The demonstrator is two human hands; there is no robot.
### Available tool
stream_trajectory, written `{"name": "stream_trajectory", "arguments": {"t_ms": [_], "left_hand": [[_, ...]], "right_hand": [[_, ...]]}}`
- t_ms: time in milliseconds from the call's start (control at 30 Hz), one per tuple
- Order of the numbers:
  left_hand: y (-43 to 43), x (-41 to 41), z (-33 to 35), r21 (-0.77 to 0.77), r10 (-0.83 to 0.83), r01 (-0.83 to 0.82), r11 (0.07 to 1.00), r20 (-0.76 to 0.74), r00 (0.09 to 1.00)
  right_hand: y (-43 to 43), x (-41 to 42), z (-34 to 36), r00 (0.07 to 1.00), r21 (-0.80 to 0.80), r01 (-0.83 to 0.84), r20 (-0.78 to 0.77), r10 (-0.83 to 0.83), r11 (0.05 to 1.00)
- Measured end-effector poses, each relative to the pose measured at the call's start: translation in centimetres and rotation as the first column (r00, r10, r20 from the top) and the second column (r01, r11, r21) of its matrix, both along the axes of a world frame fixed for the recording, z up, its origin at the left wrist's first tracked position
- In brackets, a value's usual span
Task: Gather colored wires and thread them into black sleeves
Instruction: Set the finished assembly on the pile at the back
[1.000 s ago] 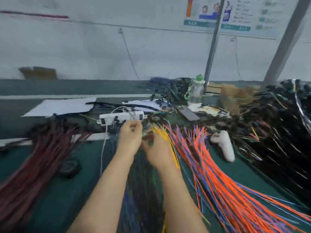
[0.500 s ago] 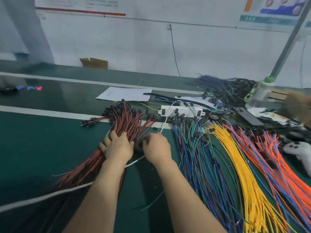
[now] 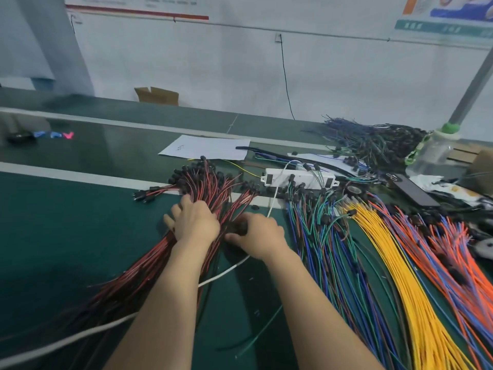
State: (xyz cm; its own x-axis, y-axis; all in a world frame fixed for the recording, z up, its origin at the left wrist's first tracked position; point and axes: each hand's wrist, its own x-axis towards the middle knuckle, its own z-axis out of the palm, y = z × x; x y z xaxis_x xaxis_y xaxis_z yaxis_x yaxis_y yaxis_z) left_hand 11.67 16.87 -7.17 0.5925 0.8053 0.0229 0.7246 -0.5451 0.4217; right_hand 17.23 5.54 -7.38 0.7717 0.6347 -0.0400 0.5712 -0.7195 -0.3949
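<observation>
- Left hand [image 3: 194, 225] lies with fingers extended on the red-and-black wires [image 3: 213, 188], centre-left on the bench [image 3: 66, 222].
- Right hand [image 3: 260, 236] curls round dark strands [image 3: 237, 226] just beside it; sleeve or wire, cannot tell.
- Judged early: gathering only, no threading visible; yellow wires [image 3: 386, 257], right, untouched.

The left part of the green table [image 3: 66, 222] is open, and a hand can pass there freely up to the red and black wires [image 3: 213, 188]. Between this bundle and the blue and green wires [image 3: 320, 236] runs a narrow strip of table, crossed by a white cable [image 3: 226, 271]. On the right, yellow wires [image 3: 400, 263] and orange wires [image 3: 458, 263] cover the table closely. Behind them, a power strip [image 3: 277, 178] and a bottle [image 3: 434, 153] block the way.
</observation>
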Motion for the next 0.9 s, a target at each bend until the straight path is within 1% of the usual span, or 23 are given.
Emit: {"name": "stream_trajectory", "arguments": {"t_ms": [67, 133, 167, 200, 233, 267, 300, 333, 367, 400, 433, 500, 567, 667, 733, 800, 833, 900], "left_hand": [[0.3, -0.2, 0.8, 0.048, 0.018, -0.025, 0.999, 0.139, 0.990], [0.6, -0.2, 1.8, 0.065, -0.001, -0.019, 0.998, 0.300, 0.954], [0.7, -0.1, 2.3, 0.046, -0.018, 0.002, 0.999, 0.355, 0.935], [0.7, 0.2, 2.7, -0.014, -0.026, 0.034, 0.999, 0.391, 0.920], [0.7, 0.4, 3.0, -0.119, -0.036, 0.090, 0.989, 0.399, 0.916], [0.5, 0.5, 3.0, -0.237, -0.072, 0.165, 0.957, 0.357, 0.931], [0.2, 0.7, 2.7, -0.344, -0.142, 0.230, 0.910, 0.261, 0.955], [-0.1, 0.6, 2.2, -0.433, -0.232, 0.267, 0.861, 0.132, 0.964], [-0.4, 0.5, 1.6, -0.485, -0.314, 0.279, 0.829, 0.010, 0.949], [-0.6, 0.4, 1.1, -0.490, -0.377, 0.289, 0.822, -0.088, 0.922], [-0.8, 0.2, 0.9, -0.456, -0.412, 0.304, 0.836, -0.157, 0.897], [-0.8, 0.1, 1.2, -0.330, -0.420, 0.332, 0.884, -0.243, 0.875], [-0.7, -0.1, 2.0, -0.288, -0.421, 0.347, 0.893, -0.257, 0.870], [-0.2, -0.1, 2.7, -0.305, -0.406, 0.331, 0.893, -0.226, 0.886], [0.2, 0.1, 2.7, -0.282, -0.356, 0.302, 0.911, -0.165, 0.920], [0.4, 0.4, 2.5, -0.236, -0.281, 0.254, 0.938, -0.088, 0.956], [0.4, 0.6, 2.4, -0.207, -0.251, 0.233, 0.950, -0.063, 0.966], [0.3, 0.9, 2.1, -0.185, -0.218, 0.211, 0.960, -0.019, 0.976]], "right_hand": [[-0.3, 0.6, 0.5, 0.998, -0.033, 0.018, -0.058, -0.020, 0.999], [-0.6, 1.0, 0.9, 0.996, -0.055, 0.017, -0.092, -0.022, 0.998], [-0.7, 1.0, 1.0, 0.994, -0.052, 0.015, -0.105, -0.021, 0.999], [-0.8, 1.0, 1.1, 0.993, -0.044, 0.017, -0.117, -0.022, 0.999], [-0.8, 0.9, 1.1, 0.992, -0.032, 0.022, -0.127, -0.026, 0.999], [-0.8, 0.9, 1.0, 0.990, -0.017, 0.027, -0.137, -0.029, 0.999], [-0.8, 0.9, 0.9, 0.989, 0.004, 0.035, -0.142, -0.034, 0.999], [-0.7, 1.0, 0.8, 0.989, 0.029, 0.049, -0.143, -0.045, 0.998], [-0.7, 1.1, 0.7, 0.988, 0.061, 0.073, -0.142, -0.064, 0.995], [-0.6, 1.1, 0.7, 0.986, 0.101, 0.103, -0.142, -0.088, 0.990], [-0.5, 1.1, 0.6, 0.983, 0.148, 0.137, -0.143, -0.115, 0.979], [0.0, 1.1, 0.5, 0.979, 0.236, 0.180, -0.137, -0.150, 0.955], [1.1, 1.2, 0.4, 0.980, 0.271, 0.181, -0.127, -0.152, 0.945], [3.4, 1.5, 0.3, 0.973, 0.251, 0.197, -0.167, -0.158, 0.948], [4.8, 1.8, 0.2, 0.961, 0.178, 0.230, -0.199, -0.194, 0.957], [5.6, 2.1, -0.1, 0.959, 0.104, 0.233, -0.188, -0.211, 0.967], [5.8, 2.2, -0.3, 0.959, 0.085, 0.232, -0.187, -0.214, 0.969], [5.9, 2.6, -0.7, 0.955, 0.099, 0.242, -0.199, -0.219, 0.965]]}}
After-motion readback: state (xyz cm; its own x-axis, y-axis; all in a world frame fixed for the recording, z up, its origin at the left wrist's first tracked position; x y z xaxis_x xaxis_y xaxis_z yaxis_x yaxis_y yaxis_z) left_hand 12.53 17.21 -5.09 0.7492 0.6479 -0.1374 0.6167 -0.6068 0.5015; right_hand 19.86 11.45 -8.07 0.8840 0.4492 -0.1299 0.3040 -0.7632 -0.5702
